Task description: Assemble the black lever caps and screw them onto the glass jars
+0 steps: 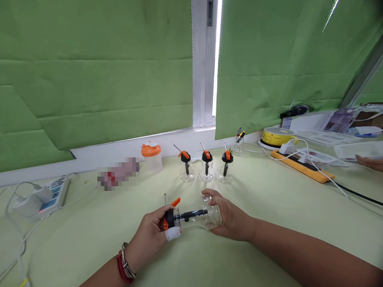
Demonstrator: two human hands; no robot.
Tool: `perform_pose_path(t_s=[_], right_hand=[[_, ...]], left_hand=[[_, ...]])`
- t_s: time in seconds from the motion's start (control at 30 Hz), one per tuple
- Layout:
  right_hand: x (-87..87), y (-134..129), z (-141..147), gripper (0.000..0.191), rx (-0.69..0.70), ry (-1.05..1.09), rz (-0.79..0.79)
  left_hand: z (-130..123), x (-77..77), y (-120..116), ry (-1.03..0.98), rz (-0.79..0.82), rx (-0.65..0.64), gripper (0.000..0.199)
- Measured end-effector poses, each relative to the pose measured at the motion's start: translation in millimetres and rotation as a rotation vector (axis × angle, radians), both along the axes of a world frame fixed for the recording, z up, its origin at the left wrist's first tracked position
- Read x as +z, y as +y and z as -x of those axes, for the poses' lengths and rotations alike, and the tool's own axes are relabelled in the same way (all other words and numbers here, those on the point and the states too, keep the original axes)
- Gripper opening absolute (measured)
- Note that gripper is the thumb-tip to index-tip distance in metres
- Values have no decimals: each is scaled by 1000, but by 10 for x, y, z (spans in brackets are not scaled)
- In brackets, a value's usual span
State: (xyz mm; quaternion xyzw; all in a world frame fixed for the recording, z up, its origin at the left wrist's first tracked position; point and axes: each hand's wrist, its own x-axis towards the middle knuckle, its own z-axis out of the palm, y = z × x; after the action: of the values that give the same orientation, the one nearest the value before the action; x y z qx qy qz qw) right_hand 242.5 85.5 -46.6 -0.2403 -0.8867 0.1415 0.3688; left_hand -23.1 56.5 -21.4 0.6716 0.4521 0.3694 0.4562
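Observation:
A clear glass bottle lies sideways between my hands, above the table. Its black lid with orange parts points left, and a dark tube runs inside it. My left hand grips the lid end, a white wrap on its thumb. Around the rounded base of the bottle curl the fingers of my right hand. Behind them stand similar bottles upright, the left one, the middle one and the right one, each with a black and orange lid and a metal straw.
At the back are an orange-lidded cup, a glass holding screwdrivers and a yellow container. Power strips lie left and right, with trailing cables. Another person's hand shows at the right edge.

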Motion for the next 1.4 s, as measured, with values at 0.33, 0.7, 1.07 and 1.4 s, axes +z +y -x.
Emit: perform_pose_path(t_s=[0.33,0.7,1.07,1.4], right_hand=[[-57,36,-23,75,15,-53,-11],[-36,12,-23,71,-24,-74,-44],[-52,-16,-45,83,-85,-161,150],[139,-77,-17,75,-66,-166,438]], left_hand=[[-9,51,-56,27,2,-52,37],[-19,79,-83,64,-53,-57,46],[-6,96,-116,189,-141,-64,44],[-9,141,-118,349,-274,-55,41]])
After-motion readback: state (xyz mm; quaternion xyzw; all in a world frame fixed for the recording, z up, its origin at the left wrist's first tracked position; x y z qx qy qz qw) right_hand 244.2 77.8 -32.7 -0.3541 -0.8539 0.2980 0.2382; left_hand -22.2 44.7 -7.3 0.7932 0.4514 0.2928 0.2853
